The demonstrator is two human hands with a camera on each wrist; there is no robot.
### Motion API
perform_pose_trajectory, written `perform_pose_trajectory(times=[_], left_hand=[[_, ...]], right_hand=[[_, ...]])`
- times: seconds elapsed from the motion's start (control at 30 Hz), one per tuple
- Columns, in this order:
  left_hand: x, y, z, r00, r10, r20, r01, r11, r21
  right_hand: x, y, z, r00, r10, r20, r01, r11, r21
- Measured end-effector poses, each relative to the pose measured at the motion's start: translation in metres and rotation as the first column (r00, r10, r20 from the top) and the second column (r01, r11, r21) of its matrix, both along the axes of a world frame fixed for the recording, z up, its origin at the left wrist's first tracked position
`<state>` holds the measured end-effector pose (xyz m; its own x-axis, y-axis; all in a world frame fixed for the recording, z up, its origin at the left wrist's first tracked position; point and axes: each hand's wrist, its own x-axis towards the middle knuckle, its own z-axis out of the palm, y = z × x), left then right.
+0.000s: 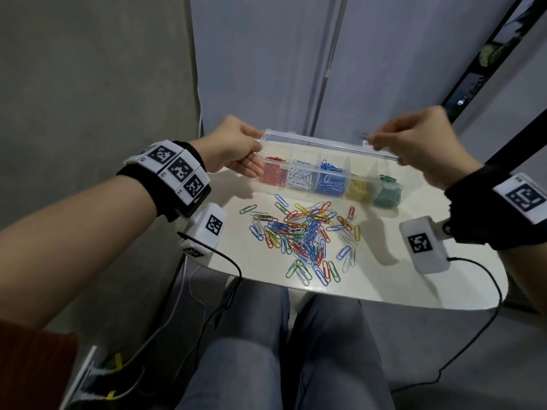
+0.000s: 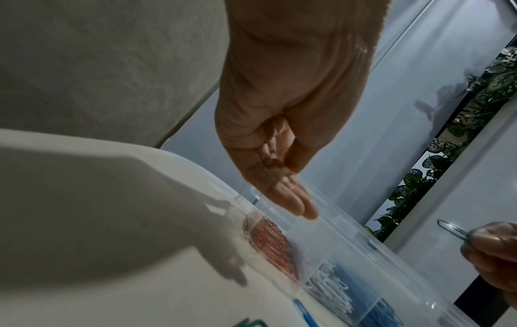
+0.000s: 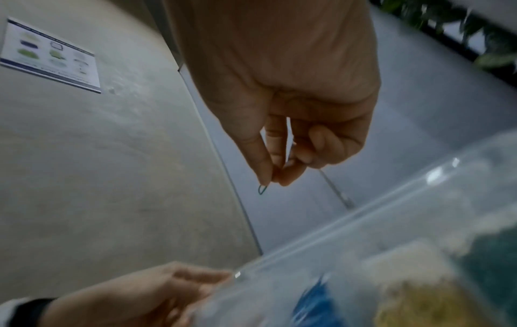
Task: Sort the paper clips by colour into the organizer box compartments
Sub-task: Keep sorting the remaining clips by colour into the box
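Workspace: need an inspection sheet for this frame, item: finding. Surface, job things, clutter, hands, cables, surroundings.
Surface: white table, rounded edge, in front of the person's knees.
Job's things: clear organizer box at the far side, lid raised; compartments from left hold red, white, blue, yellow, green clips. Mixed loose clip pile at the table's centre.
Clutter: nothing seen.
Grippers: left hand holds the box's left end, thumb on the lid edge; right hand pinches a green paper clip above the lid.
Cables: black cables hang from both wrist cameras off the table edge.
Surroundings: grey wall, pale panels, a wall notice, foliage.
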<state>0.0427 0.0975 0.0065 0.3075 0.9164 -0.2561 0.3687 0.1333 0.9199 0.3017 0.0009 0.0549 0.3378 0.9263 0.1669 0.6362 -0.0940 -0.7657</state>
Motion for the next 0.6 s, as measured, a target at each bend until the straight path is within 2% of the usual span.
perform_pose_trajectory(times=[0.1,0.2,0.27,0.33,0.4,0.47,0.53,0.6], left_hand=[[0.0,0.001,-0.002,1.0,0.002,0.003,-0.002,1.0,0.0],[0.001,0.002,-0.003,1.0,0.005,0.007,-0.005,1.0,-0.001],[0.001,0.001,-0.003,1.0,0.005,0.007,-0.005,1.0,0.0],[0.001,0.002,-0.003,1.0,0.006,0.006,-0.006,1.0,0.001],[0.001,0.002,-0.003,1.0,0.005,0.005,-0.005,1.0,0.002],[0.001,0.002,-0.003,1.0,0.003,0.002,-0.003,1.0,0.003],[0.001,0.002,-0.003,1.0,0.007,-0.003,-0.007,1.0,0.006],[0.001,0.003,-0.003,1.0,0.011,-0.011,-0.011,1.0,0.007]], right_hand=[[0.03,0.001,0.001,0.98,-0.102,0.172,0.108,0.994,-0.031],[0.048,-0.003,-0.005,0.942,-0.098,0.322,0.16,0.972,-0.173],[0.052,-0.005,-0.01,0.937,-0.075,0.341,0.16,0.96,-0.229],[0.048,-0.007,-0.011,0.938,-0.081,0.336,0.141,0.977,-0.158],[0.034,-0.013,-0.008,0.941,-0.012,0.338,0.042,0.996,-0.082],[0.012,-0.022,-0.005,0.923,0.188,0.336,-0.16,0.981,-0.11],[-0.009,-0.03,-0.008,0.858,0.4,0.323,-0.353,0.915,-0.194],[-0.025,-0.037,-0.019,0.766,0.55,0.334,-0.472,0.833,-0.289]])
